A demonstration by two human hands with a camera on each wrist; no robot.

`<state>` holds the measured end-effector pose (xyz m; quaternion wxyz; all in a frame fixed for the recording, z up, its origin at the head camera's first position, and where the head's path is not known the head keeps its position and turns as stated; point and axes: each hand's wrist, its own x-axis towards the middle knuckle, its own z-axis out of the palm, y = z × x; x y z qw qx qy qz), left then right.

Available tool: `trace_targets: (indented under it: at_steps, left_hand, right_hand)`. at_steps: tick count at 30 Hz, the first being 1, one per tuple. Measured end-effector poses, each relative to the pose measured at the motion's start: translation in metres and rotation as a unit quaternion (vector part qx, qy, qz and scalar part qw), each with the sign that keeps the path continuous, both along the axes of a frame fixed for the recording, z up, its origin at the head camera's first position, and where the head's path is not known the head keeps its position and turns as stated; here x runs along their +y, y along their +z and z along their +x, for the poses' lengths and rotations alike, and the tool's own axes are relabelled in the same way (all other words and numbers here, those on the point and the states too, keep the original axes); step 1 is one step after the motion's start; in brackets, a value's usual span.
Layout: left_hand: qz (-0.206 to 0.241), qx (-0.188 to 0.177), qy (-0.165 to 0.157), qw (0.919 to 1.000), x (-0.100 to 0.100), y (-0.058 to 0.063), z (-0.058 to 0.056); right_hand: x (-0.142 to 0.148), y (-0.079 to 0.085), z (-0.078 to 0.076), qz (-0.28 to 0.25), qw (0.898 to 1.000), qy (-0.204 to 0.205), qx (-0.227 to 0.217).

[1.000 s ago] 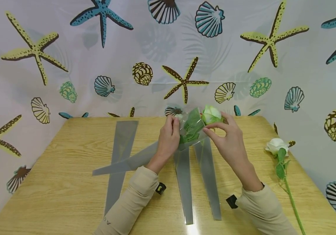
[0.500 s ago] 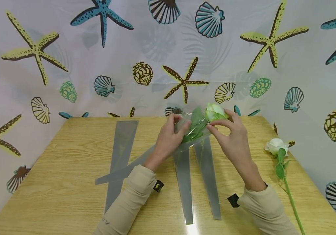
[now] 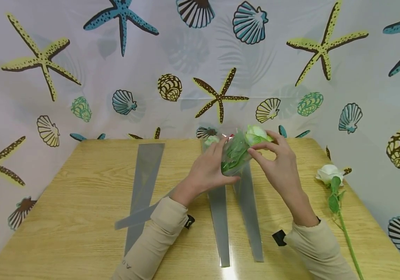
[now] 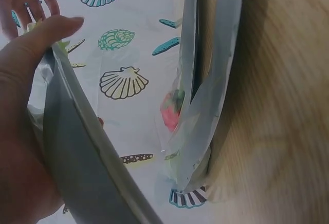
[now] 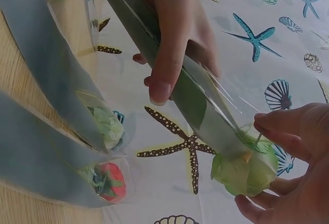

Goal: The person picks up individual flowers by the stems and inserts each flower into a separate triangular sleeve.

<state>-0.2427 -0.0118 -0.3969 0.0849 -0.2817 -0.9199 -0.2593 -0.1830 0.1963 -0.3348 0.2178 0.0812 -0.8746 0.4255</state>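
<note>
A pale green rose (image 3: 257, 135) lies in a clear and grey plastic flower sleeve (image 4: 87, 147), its bloom jutting out past the sleeve's opening. Green leaves (image 3: 234, 153) show through the clear plastic. My left hand (image 3: 205, 167) grips round the sleeve just below the leaves, thumb on the near side. At the mouth of the sleeve, my right hand (image 3: 278, 163) pinches with thumb and index finger at the base of the bloom. In the right wrist view its other fingers lie beside the bloom (image 5: 244, 170). The stem is hidden inside the grey part.
Two sleeved flowers lie beneath my hands, one a red rose (image 5: 110, 183), the other a pale bloom (image 5: 108, 126). Another grey sleeve (image 3: 145, 175) lies flat left of them. An unwrapped white rose (image 3: 330, 175) lies near the table's right edge.
My left hand has slid right along the sleeve toward the leaves, its thumb dropping to the near side. The right hand and rose have shifted slightly right, and the sleeve's narrow tail has swung nearer.
</note>
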Motion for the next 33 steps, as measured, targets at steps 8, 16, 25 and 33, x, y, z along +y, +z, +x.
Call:
trace_targets:
  at_steps: [8, 16, 25, 33]
  left_hand:
    - [0.041, 0.028, 0.005, 0.9988, 0.001, -0.001, 0.001]
    - [0.063, 0.027, 0.025, 0.9973, 0.003, 0.0, 0.003]
    - [0.066, 0.036, 0.035, 0.9966, 0.003, 0.001, 0.005]
    - [0.071, 0.032, 0.037, 0.9963, 0.004, 0.0, 0.005]
  right_hand:
    - [0.008, 0.005, -0.002, -0.058, 0.996, 0.052, -0.047]
    - [0.012, 0.003, -0.005, -0.068, 0.994, 0.058, -0.057]
    - [0.012, 0.003, -0.006, -0.063, 0.996, 0.052, -0.048]
    - [0.013, 0.003, -0.005, -0.058, 0.996, 0.055, -0.049]
